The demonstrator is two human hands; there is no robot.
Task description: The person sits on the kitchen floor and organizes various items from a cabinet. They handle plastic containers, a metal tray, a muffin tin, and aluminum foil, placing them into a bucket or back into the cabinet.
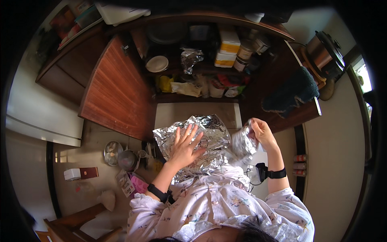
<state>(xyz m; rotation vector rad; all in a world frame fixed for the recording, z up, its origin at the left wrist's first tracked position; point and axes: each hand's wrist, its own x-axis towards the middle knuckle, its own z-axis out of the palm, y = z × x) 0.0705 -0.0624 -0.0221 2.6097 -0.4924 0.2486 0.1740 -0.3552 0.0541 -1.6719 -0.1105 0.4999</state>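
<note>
A large, wrinkled sheet of aluminium foil (216, 130) is spread over the lap. My left hand (184, 151) lies on it palm down with the fingers apart. Near the thumb, a thin dark loop (203, 143) shows on the foil; what it is cannot be made out. My right hand (263, 134) is raised at the sheet's right side, pinching a crumpled, shiny piece (243, 145) that looks like foil. Motion blurs that piece, and whether it is joined to the sheet is unclear.
Ahead stands a wooden cabinet with its left door (118, 90) and right door (284, 99) open. Crumpled foil (191, 59) and boxes (227, 50) sit on its shelf. A towel (293, 90) hangs over the right door. Pans (127, 159) and a pink mould (139, 184) lie on the floor at left.
</note>
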